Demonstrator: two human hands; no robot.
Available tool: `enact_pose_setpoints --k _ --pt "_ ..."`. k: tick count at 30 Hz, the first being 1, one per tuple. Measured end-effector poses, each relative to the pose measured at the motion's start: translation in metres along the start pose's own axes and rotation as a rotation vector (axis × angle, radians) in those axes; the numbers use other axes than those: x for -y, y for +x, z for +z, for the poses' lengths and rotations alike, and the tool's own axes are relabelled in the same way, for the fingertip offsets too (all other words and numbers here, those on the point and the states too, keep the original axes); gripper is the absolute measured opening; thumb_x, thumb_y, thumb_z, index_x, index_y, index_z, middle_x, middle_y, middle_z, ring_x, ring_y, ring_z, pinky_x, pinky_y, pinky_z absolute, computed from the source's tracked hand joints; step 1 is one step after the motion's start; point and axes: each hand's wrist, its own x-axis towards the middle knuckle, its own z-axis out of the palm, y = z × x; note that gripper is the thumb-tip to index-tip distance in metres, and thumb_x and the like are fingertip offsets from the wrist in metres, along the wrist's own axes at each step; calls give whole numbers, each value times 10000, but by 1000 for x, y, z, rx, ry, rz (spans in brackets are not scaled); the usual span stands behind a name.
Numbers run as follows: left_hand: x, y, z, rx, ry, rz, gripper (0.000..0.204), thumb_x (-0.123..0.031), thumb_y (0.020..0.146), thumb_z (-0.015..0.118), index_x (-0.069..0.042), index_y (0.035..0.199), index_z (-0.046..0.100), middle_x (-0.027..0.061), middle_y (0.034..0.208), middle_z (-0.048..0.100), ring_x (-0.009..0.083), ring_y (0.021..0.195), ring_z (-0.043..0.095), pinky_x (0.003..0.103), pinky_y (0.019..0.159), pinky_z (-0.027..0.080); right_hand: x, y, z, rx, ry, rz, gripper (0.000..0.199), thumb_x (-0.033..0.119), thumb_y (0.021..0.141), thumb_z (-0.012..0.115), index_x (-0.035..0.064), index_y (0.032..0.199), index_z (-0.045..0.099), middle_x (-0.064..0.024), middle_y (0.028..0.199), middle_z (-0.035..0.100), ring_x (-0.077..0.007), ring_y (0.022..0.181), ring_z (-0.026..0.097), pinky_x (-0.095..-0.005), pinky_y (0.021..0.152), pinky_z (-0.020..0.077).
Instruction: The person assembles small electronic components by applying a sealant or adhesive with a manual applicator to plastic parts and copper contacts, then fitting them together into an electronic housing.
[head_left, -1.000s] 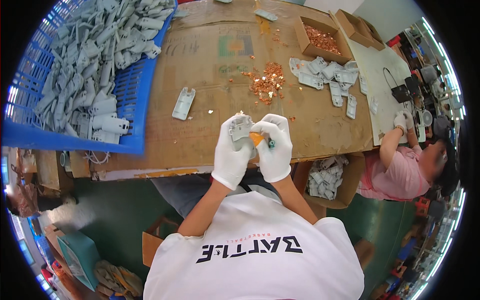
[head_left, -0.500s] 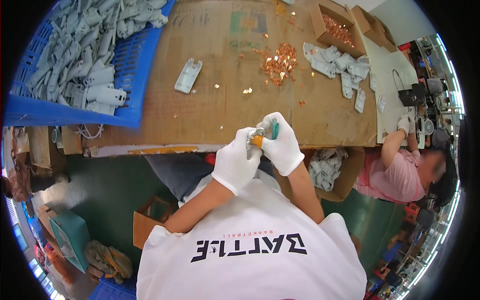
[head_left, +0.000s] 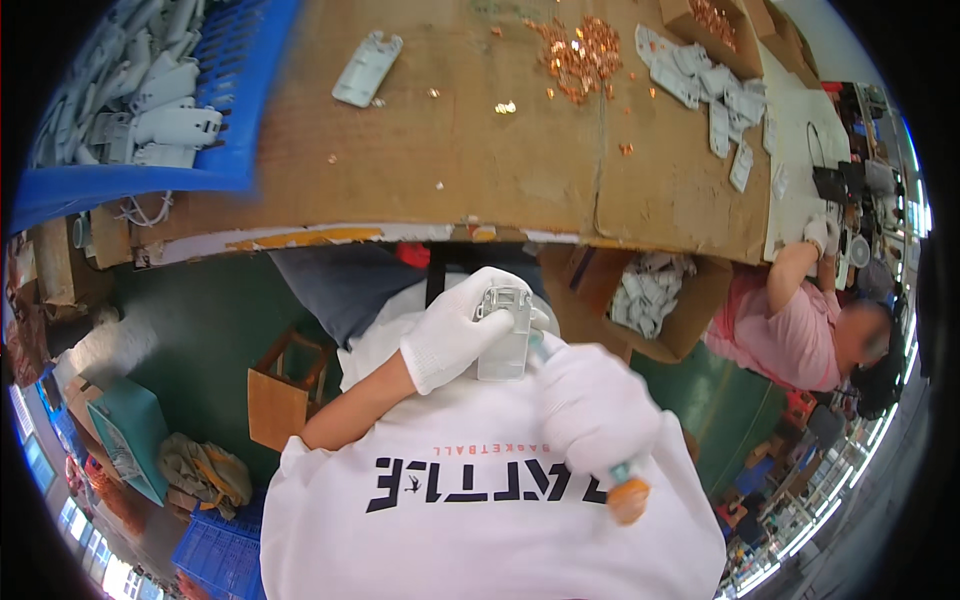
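My left hand [head_left: 455, 335], in a white knit glove, is closed on a light grey plastic housing [head_left: 503, 355], held upright in front of my chest. Its moulded slots and clips face up at the top end. My right hand [head_left: 600, 408], also gloved and smeared by motion, is wrapped round a hand tool with a teal shaft and an orange end [head_left: 628, 500]. The orange end sticks out below the fist. A bit of teal shows at the fist's upper side, close to the housing's right edge; whether they touch is unclear.
On the cardboard-covered table [head_left: 430, 190] lie one grey housing [head_left: 367, 68], a heap of small copper pieces [head_left: 582, 60] and several housings [head_left: 715, 95]. A blue crate [head_left: 235, 120] of parts stands left. A carton [head_left: 690, 330] of parts sits below the edge. A co-worker [head_left: 790, 330] works at right.
Both hands have drawn back from the table edge toward my chest. The housing has come into plain sight in my left hand. My right hand has swung down and right with the tool.
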Motion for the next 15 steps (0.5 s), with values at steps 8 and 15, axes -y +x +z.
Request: enact_pose_setpoints --k 8,15 --pt "5 -8 1 110 302 40 314 -88 900 438 -33 1189 548 107 1078 643 179 1019 604 300 918 446 -16 -27 5 245 -224 -42 248 307 735 620 61 763 614 -112 789 570 -314 663 551 -395 604 444" --pt "17 -11 0 119 347 112 292 -104 898 468 -44 1169 558 127 1041 651 219 961 626 307 866 466 4 -22 4 163 -114 275 275 318 661 658 71 773 612 -90 792 574 -301 698 548 -389 642 449"
